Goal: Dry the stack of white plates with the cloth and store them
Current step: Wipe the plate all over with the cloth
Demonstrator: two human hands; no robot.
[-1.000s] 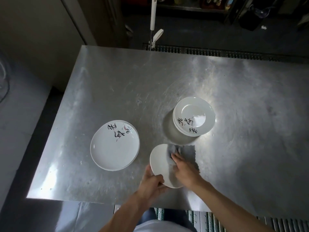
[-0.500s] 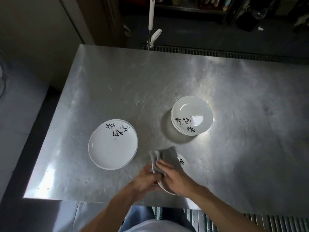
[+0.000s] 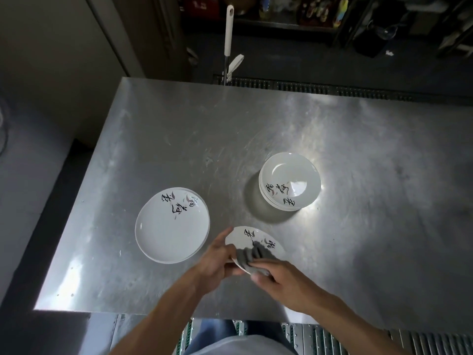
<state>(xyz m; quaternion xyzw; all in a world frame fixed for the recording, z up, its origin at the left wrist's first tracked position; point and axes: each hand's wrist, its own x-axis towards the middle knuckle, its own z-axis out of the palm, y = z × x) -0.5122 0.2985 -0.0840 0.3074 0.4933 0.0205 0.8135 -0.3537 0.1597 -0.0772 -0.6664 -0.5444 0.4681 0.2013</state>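
Over the near part of the steel table [image 3: 256,129] I hold a white plate with black brush lettering [image 3: 245,238], its printed face up. My left hand [image 3: 217,260] grips the plate's near-left rim. My right hand [image 3: 279,280] presses a bunched grey cloth [image 3: 252,257] onto the plate's near side. A stack of white plates [image 3: 290,184] stands on the table to the right, beyond my hands. A second, lower stack of white plates [image 3: 172,225] lies to the left.
The table's left edge drops to a dark gap beside a grey surface [image 3: 30,175]. A white-handled tool [image 3: 228,34] stands behind the far edge, by a floor drain grate [image 3: 320,88]. Dark shelves with bottles [image 3: 307,11] lie further back.
The plate has been turned from its plain underside to its printed face. The cloth went from spread over the plate to bunched under my right hand at the near rim.
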